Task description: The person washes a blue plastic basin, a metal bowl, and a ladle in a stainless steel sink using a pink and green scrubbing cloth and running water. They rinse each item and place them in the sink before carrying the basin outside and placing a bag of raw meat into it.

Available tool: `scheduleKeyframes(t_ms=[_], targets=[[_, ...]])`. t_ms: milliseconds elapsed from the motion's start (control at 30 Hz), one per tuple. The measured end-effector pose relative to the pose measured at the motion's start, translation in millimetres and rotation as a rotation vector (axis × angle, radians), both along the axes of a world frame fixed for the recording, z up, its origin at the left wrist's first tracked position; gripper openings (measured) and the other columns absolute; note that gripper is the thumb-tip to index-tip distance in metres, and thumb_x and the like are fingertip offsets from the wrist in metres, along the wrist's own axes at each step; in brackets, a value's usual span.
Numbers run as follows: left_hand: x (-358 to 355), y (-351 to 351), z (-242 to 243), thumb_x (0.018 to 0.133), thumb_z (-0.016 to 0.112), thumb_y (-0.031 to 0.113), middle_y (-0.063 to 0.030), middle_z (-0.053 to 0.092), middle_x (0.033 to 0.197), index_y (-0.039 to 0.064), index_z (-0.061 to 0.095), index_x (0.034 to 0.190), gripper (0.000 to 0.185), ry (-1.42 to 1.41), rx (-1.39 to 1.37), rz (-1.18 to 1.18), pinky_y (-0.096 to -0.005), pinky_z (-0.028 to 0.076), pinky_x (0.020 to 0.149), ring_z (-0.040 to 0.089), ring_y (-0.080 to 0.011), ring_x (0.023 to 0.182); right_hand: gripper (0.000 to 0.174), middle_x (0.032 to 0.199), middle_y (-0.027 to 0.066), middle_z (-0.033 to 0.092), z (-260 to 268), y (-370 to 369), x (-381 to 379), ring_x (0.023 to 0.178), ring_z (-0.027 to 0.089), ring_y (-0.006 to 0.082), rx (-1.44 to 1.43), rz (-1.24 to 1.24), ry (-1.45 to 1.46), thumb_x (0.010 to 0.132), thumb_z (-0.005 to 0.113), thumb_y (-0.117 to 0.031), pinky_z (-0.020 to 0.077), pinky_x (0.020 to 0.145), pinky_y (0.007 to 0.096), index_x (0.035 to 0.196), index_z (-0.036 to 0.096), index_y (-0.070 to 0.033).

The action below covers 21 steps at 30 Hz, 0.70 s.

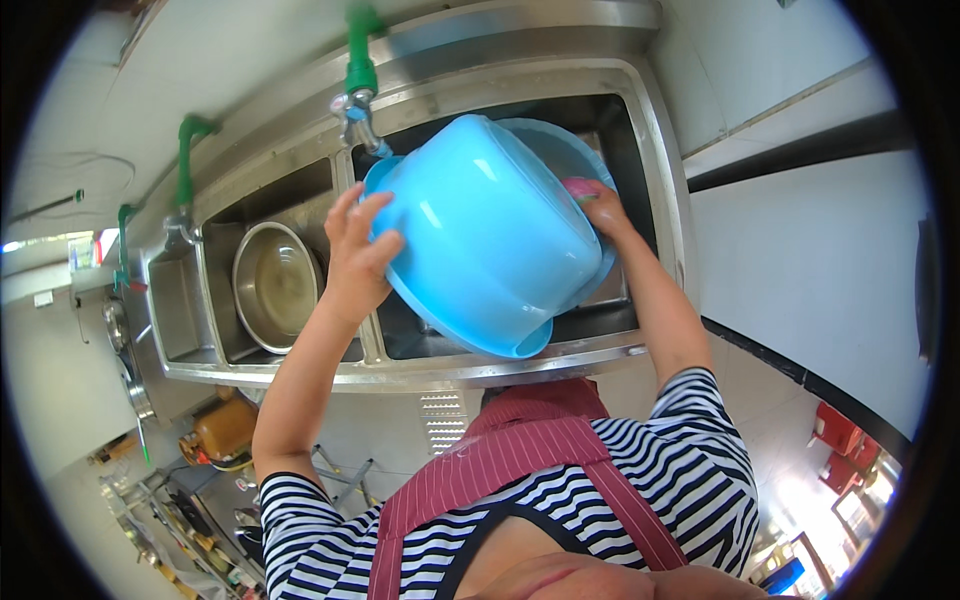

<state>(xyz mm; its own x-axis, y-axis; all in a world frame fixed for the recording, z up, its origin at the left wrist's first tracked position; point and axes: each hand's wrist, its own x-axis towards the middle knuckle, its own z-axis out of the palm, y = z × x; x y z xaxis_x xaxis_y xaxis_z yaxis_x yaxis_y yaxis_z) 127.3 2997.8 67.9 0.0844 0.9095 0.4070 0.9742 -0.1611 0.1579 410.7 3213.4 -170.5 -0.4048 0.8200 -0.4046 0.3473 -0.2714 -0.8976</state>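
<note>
A large blue plastic basin [480, 232] is tilted on its side over the right bowl of a stainless steel sink [679, 247]. My left hand [358, 251] grips its rim on the left. At the right, by the basin's base, my right hand [604, 210] holds a pink and green scrubbing cloth or sponge [579, 187]. Behind and below the tilted basin shows a second blue basin [559, 139], partly hidden. Close above the held basin's left rim is the metal tap [361, 124] on a green pipe [361, 67].
In the middle sink bowl sits a round metal basin [276, 289] with cloudy liquid. Another tap on a green pipe [184, 165] stands over the left bowls. A white-topped counter [810, 277] is to the right. An orange gas cylinder [225, 427] stands on the floor, lower left.
</note>
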Motion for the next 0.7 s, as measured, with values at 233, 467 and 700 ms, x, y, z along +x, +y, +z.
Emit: scheduleKeyframes(t_ms=[233, 467, 700], targets=[[7, -1, -35, 0.080, 0.047, 0.000, -0.0124, 0.035, 0.139, 0.006, 0.055, 0.114, 0.036, -1.897, 0.028, 0.292, -0.0404, 0.039, 0.098, 0.040, -0.0295, 0.126, 0.041, 0.109, 0.0130, 0.058, 191, -11, 24, 0.105, 0.055, 0.0249, 0.453, 0.352, 0.130, 0.064, 0.053, 0.001, 0.0423, 0.092, 0.0317, 0.104, 0.060, 0.000], [86, 77, -68, 0.090, 0.055, 0.021, -0.0189, 0.057, 0.110, -0.005, 0.035, 0.126, 0.049, -1.810, -0.004, 0.582, -0.0373, 0.048, 0.081, 0.058, -0.0281, 0.096, 0.037, 0.122, 0.0125, 0.051, 240, -105, -36, 0.115, 0.043, 0.0342, 1.090, 0.580, -0.239, 0.070, 0.064, -0.020, 0.0328, 0.098, 0.0487, 0.106, 0.062, -0.013], [147, 36, -74, 0.088, 0.050, 0.019, -0.0243, 0.061, 0.096, -0.004, 0.037, 0.127, 0.047, -1.193, 0.060, 0.323, -0.0411, 0.046, 0.077, 0.061, -0.0339, 0.087, 0.021, 0.103, 0.0113, 0.063, 167, 9, -107, 0.093, 0.059, 0.0345, 1.221, 0.491, -0.210, 0.082, 0.050, -0.029, 0.0462, 0.073, 0.0489, 0.086, 0.065, -0.014]])
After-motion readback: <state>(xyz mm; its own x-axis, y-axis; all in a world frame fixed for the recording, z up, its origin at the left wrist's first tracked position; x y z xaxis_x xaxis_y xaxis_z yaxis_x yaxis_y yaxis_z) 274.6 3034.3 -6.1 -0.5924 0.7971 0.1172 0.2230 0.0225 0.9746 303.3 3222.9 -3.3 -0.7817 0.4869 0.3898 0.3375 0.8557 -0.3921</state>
